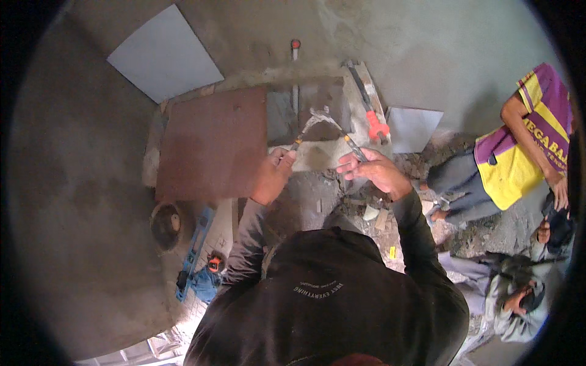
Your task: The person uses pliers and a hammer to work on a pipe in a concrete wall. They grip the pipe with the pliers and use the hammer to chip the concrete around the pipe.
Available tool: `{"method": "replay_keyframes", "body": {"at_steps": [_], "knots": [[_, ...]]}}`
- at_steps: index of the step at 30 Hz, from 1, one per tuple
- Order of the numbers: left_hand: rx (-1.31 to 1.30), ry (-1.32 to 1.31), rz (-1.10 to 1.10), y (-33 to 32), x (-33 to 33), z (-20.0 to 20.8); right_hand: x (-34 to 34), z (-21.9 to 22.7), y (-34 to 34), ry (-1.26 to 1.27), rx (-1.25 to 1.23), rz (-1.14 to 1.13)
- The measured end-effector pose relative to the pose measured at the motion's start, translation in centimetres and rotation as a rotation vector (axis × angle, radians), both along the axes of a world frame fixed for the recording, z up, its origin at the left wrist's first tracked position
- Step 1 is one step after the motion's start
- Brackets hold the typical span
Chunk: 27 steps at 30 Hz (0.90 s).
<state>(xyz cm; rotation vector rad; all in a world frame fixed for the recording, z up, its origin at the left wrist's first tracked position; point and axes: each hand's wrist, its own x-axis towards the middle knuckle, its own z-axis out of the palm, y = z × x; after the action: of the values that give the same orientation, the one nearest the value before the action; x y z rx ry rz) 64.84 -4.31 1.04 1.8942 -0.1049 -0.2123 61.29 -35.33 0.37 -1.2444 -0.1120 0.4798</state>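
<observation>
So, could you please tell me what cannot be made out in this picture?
All in the head view:
Smeared tool: too small and blurred to tell whether it is one piece or two.
Right hand: too blurred to judge how firm its grip is.
Round container: contents too dim to identify.
Pale slatted thing: cut off by the lower edge.
Dark thing near the right rim: too dim to name.

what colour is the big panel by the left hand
Reddish-brown panel, best in the head view.

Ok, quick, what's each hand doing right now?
Left hand: closed on a yellow-banded handle.
Right hand: loosely holding a second yellow-banded handle.
</observation>
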Motion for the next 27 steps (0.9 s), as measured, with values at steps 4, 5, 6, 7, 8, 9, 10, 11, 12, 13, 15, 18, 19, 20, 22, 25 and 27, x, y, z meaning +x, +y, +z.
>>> {"method": "replay_keyframes", "body": {"at_steps": [4, 5, 6, 7, 8, 9, 10, 11, 12, 13, 15, 18, 19, 20, 22, 25, 27], "knots": [[0.054, -0.078, 0.089, -0.4, 6.5, 1.9, 10.2, -0.8, 0.2, 0.020, -0.031, 0.031], [0.083, -0.113, 0.099, -0.4, 8.6, 1.9, 12.3, -0.1, 0.6, 0.048, -0.048, 0.010], [0.069, -0.100, 0.107, -0.3, 10.9, 1.4, 14.5, 0.2, 0.7, 0.078, -0.066, -0.012], [0.056, -0.089, 0.113, -0.3, 13.0, 0.8, 16.5, -0.2, 0.3, 0.068, -0.069, 0.012], [0.042, -0.079, 0.119, -0.3, 14.8, 0.2, 18.5, -0.8, -0.1, 0.059, -0.073, 0.036], [0.076, -0.104, 0.118, -0.5, 16.6, 0.0, 20.6, -1.0, -0.3, 0.043, -0.075, 0.063], [0.110, -0.129, 0.116, -0.6, 18.2, -0.2, 22.4, -1.3, -0.5, 0.034, -0.119, 0.079], [0.143, -0.154, 0.112, -0.8, 19.7, -0.5, 24.0, -1.5, -0.8, 0.044, -0.145, 0.068], [0.162, -0.147, 0.109, -0.8, 21.1, -0.8, 25.6, -1.7, -0.7, 0.051, -0.166, 0.060], [0.180, -0.140, 0.103, -0.8, 22.5, -1.1, 27.0, -1.9, -0.6, 0.059, -0.188, 0.050], [0.221, -0.155, 0.093, -1.3, 25.1, -1.5, 29.6, -2.3, -0.9, 0.082, -0.212, 0.023], [0.215, -0.140, 0.078, -2.1, 29.3, -2.3, 33.6, -2.9, -1.4, 0.094, -0.264, 0.024], [0.165, -0.084, 0.076, -1.7, 31.1, -3.4, 34.6, -2.7, -1.1, 0.102, -0.257, 0.013], [0.116, -0.026, 0.074, -1.1, 32.7, -4.6, 35.4, -2.6, -0.7, 0.111, -0.249, 0.004], [0.147, 0.011, 0.077, -1.0, 35.2, -6.1, 37.3, -3.2, -1.1, 0.115, -0.227, -0.018], [0.100, 0.024, 0.083, -1.3, 37.3, -7.3, 38.9, -4.3, -1.2, 0.123, -0.169, -0.022], [0.018, 0.088, 0.082, -1.5, 38.1, -7.1, 39.5, -4.0, -1.4, 0.132, -0.162, -0.031]]}}
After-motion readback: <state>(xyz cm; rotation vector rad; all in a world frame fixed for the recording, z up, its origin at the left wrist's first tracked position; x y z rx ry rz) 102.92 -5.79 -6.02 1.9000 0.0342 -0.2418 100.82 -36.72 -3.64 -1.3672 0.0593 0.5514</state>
